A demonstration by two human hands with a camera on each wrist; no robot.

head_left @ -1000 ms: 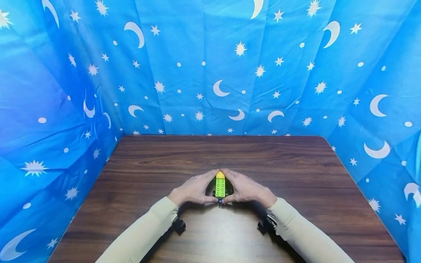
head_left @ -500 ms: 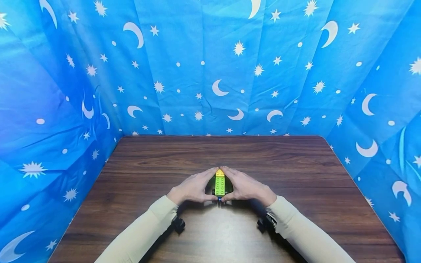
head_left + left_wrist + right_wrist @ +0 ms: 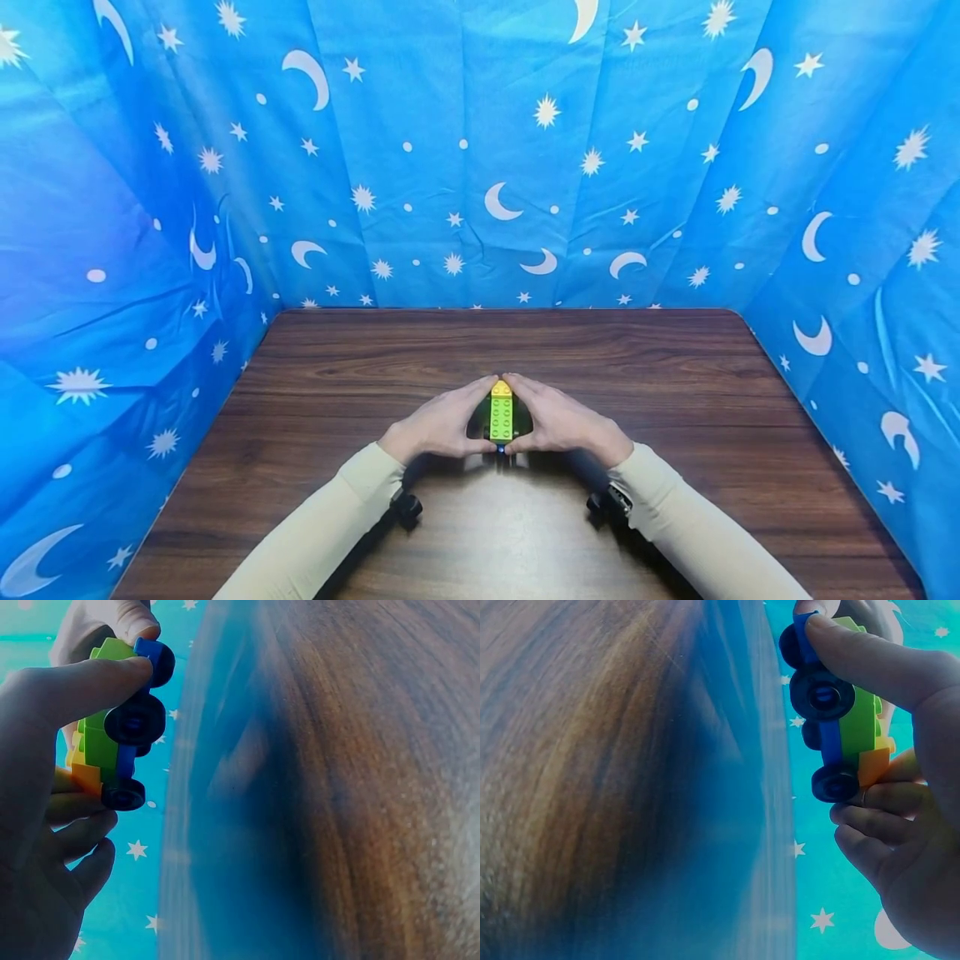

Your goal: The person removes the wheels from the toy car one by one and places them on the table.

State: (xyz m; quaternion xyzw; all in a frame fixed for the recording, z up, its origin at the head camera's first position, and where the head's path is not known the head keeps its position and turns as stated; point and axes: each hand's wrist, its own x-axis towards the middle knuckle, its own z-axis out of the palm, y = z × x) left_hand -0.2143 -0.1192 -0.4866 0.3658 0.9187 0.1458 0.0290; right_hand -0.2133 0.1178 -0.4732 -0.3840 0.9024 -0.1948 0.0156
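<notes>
A toy car (image 3: 501,414) built of bricks is held between both hands near the middle of the table. Its top is a lime green studded brick with a yellow-orange piece at the far end; below is a blue base with black wheels (image 3: 135,720). My left hand (image 3: 441,419) grips it from the left, thumb at the near end and fingertips at the far end. From the right, my right hand (image 3: 566,422) holds it the same way, thumb (image 3: 855,656) on the blue near end. In the wrist views the wheels stand apart from the tabletop.
The brown wood-grain table (image 3: 352,350) has its far edge against a blue curtain (image 3: 420,167) printed with white moons and stars. The curtain also hangs along the left and right sides. A black wrist device (image 3: 407,508) sits under each sleeve.
Both hands and the toy car have shifted slightly upward in the head view. The grip looks the same. The right-hand curtain has swayed inward.
</notes>
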